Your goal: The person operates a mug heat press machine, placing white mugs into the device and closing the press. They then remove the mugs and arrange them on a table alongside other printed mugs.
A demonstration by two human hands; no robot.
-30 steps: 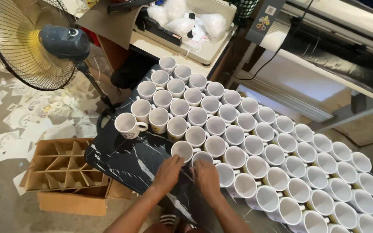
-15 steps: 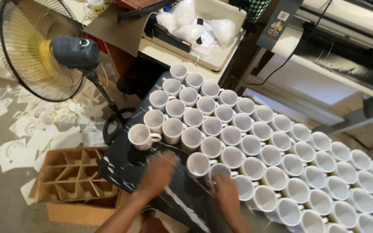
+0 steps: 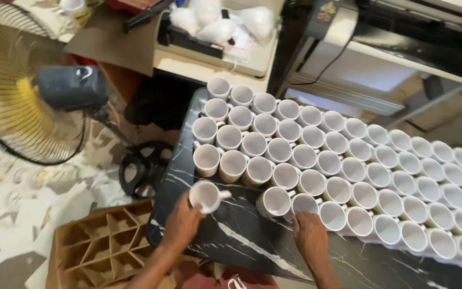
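Mug rows are running off the right frame edge; both forearms are cut off at the bottom. Left hand is gripping a white mug, tilted, just above the black marble tabletop. Right hand is lying loose, fingertips touching a front-row mug.

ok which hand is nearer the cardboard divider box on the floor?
Left. The left hand holds a white mug at the table edge, just right of and above the cardboard divider box. The right hand rests farther right, by the mug rows.
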